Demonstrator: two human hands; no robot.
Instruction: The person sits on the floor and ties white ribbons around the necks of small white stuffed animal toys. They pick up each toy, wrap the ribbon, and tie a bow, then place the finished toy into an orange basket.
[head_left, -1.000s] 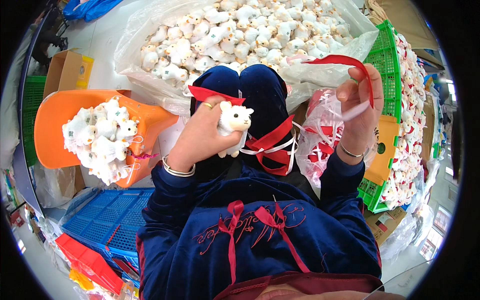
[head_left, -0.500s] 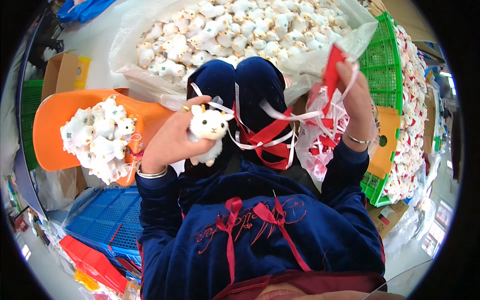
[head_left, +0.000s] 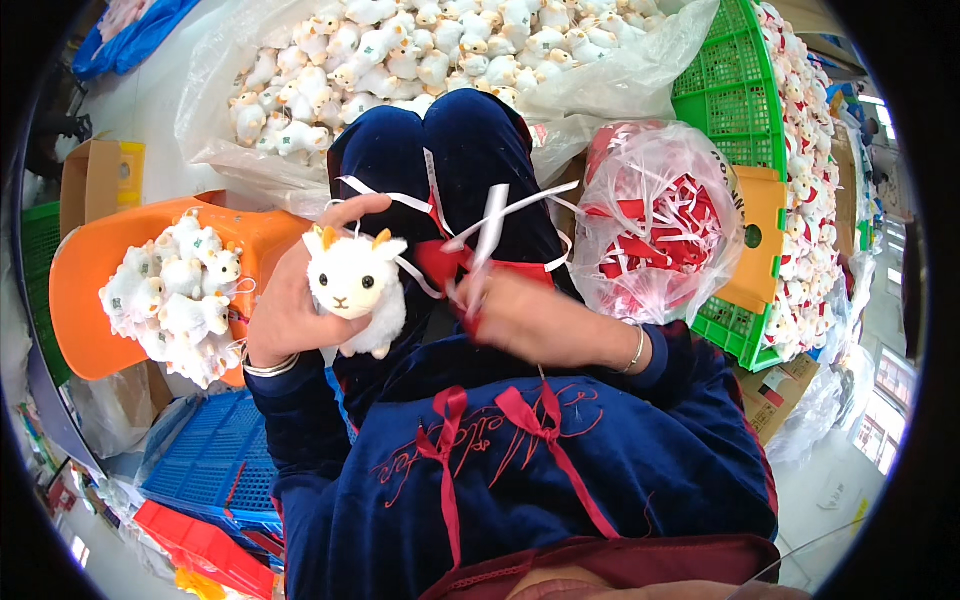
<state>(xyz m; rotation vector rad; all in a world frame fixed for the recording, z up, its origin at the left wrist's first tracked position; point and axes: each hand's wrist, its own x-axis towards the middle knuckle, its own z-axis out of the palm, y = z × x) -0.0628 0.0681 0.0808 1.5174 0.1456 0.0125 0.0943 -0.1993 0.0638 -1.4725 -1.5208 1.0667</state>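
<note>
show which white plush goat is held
The fluffy white plush goat in the left hand's grip; others lie heaped on the orange plastic chair or translucent plastic sheeting.

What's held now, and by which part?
Left hand: white plush toy, held at the body, thumb below its face. Right hand: red strip with white ribbons; blur hides where it is gripped.

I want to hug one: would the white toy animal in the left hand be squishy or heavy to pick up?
The toy animal is probably squishy, since its coat looks fluffy. It's likely light: the left hand alone holds it up.
</note>
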